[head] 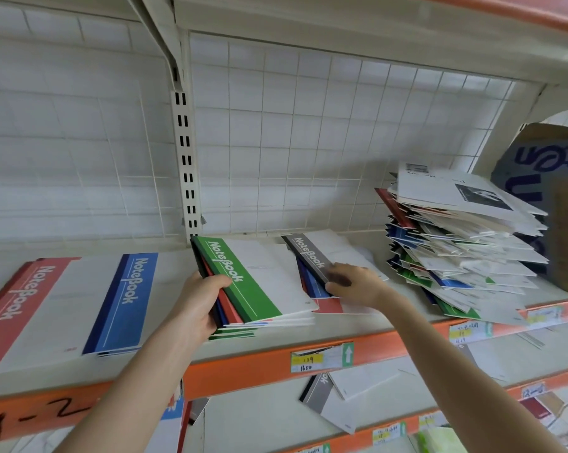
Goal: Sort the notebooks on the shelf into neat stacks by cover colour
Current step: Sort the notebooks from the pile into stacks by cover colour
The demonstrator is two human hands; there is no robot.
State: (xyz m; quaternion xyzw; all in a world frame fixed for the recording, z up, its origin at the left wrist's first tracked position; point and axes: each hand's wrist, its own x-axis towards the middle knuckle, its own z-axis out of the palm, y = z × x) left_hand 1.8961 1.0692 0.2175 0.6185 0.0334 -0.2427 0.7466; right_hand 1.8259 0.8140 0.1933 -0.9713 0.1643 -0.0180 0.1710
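— Why does the left hand [199,299] clamp that mixed bundle [231,310], green notebook [248,282] on top?

— Probably to keep unsorted covers together. Just right of it, the right hand [354,282] curls its fingers over the grey notebook [308,256], likely to pull it free. The red stack [24,308] and blue stack [122,302] lie left of the left hand, and the messy pile [465,250] lies beyond the right.

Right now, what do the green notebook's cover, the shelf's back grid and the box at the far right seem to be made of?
Green notebook: thin card or paper cover, smooth, printed, faintly glossy; its edge is thin. Back grid: probably metal wire coated off-white, seen as thin crossing rods. Box: brown cardboard, matt, with blue print and a rough top edge.
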